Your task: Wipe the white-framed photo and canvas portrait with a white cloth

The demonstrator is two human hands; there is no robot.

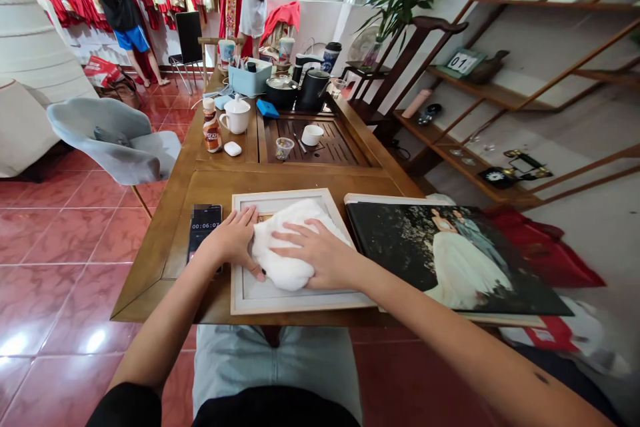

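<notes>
A light wooden frame [320,197] lies flat on the table in front of me. On it rests a soft white wad [285,270] that looks like cotton stuffing. My left hand [234,240] has its fingers spread at the wad's left side, over the frame's left edge, with the thumb against the wad. Across the wad's right part lies my right hand [323,257], palm down and fingers apart. Neither hand grips anything. Part of the frame's inside is hidden under the wad and my right hand.
A phone [204,219] showing a timer lies left of the frame; a large photo print [400,240] lies right. Farther back are a drink bottle [212,128], a white lidded cup [237,113], a tea tray [345,143] and a kettle [314,90]. Two people stand beyond.
</notes>
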